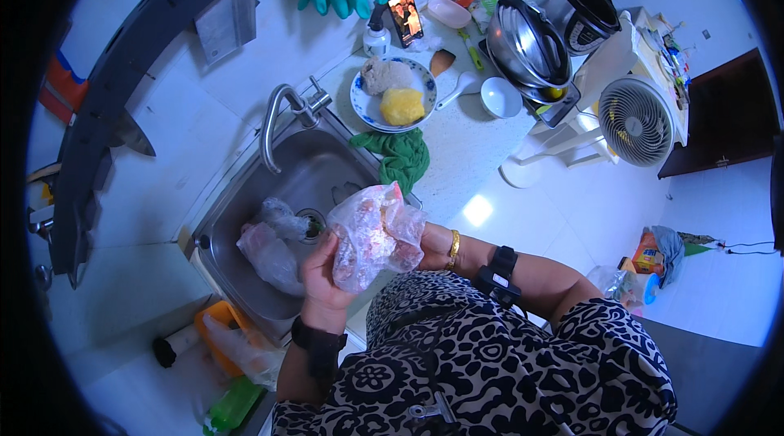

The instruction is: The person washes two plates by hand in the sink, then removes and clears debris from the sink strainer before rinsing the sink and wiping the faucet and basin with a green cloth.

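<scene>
A crinkled clear plastic bag (380,237) with pale pinkish contents is held up between both hands, at the near right edge of the sink. My left hand (323,280) grips its left side. At its right side, my right hand (436,244) is partly hidden behind the plastic. What the bag contains cannot be made out clearly. In the stainless steel sink (306,157) lie another filled plastic bag (272,258) and crumpled clear plastic (283,218) beside the drain (313,223). The curved faucet (269,120) arches over the basin.
Beyond the sink, a blue-patterned plate (361,106) carries a greyish lump (387,76) and a yellow lump (402,106). A green cloth (404,157) lies at the sink's corner. Farther right are a white bowl (501,98), spoon (458,88), metal pot (527,44) and fan (636,120).
</scene>
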Demonstrator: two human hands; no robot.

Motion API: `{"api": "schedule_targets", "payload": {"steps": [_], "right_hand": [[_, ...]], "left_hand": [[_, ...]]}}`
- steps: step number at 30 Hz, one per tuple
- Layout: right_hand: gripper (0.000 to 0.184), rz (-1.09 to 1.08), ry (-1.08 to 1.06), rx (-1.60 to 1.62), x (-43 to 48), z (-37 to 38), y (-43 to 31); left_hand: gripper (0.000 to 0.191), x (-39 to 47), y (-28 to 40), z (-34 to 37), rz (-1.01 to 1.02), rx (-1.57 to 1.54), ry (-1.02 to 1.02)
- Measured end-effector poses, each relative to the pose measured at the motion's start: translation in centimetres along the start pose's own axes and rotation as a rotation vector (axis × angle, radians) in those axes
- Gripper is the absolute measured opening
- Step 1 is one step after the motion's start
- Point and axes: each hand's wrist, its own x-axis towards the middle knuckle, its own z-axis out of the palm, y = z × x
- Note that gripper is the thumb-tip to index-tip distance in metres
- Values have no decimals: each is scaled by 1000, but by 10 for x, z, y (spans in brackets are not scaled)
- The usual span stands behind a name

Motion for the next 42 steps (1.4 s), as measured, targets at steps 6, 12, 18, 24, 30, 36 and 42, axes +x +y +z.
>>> {"api": "schedule_targets", "payload": {"steps": [6,12,18,24,30,36,42], "right_hand": [[35,58,-14,194,-12,-21,-15],[35,80,-40,253,-45,-39,-57],[44,155,-190,394,-95,-58,-123],[48,104,-223,509,-133,-85,-170],[49,4,-323,354,-156,-89,-195],[58,58,-416,469,-157,-127,-203],[53,63,-445,427,-159,-133,-208]], "left_hand": [[41,16,-27,6,-32,-38,14],[41,37,-48,35,91,-81,16],[39,87,-80,40,195,-51,126],[39,131,-115,75,238,-40,72],[39,153,-133,82,277,-50,37],[40,165,-143,74,252,-106,7],[36,153,-149,71,354,-81,78]]}}
